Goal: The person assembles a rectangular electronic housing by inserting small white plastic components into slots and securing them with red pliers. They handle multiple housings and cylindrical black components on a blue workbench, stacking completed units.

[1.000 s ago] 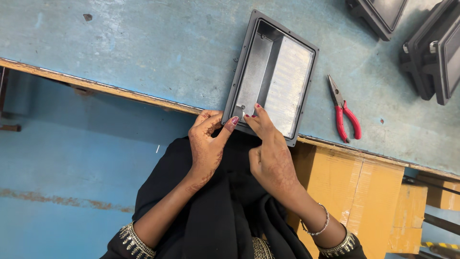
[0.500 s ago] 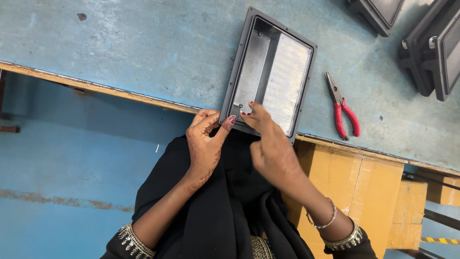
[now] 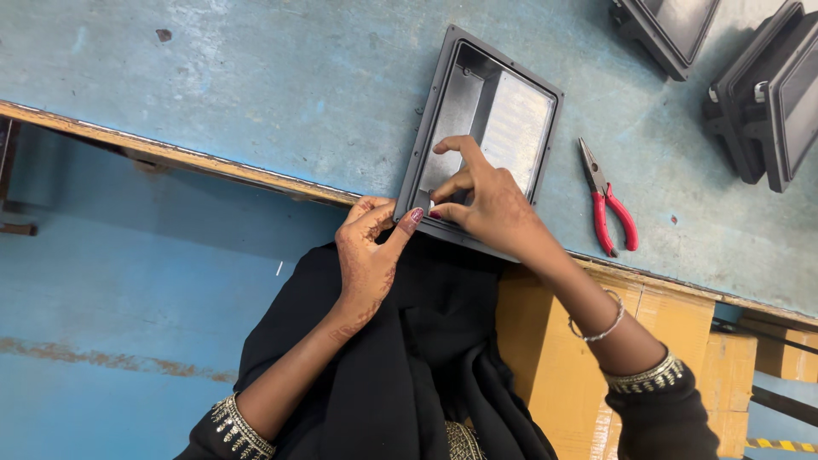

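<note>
right hand (image 3: 487, 204) now reaching deeper into grey housing (image 3: 477, 136), fingers (image 3: 452, 146) spread

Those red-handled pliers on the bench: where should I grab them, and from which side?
Probably the two red handles, coming from above on the bench-edge side. The pliers lie flat on the blue bench, the metal nose pointing away from the edge and the handles splayed toward it, clear of the grey housing.

The open housing (image 3: 477, 136) lay on the bench (image 3: 256, 85) at its near edge; pliers (image 3: 609, 200) lay just right, two more housings (image 3: 767, 94) beyond.
</note>
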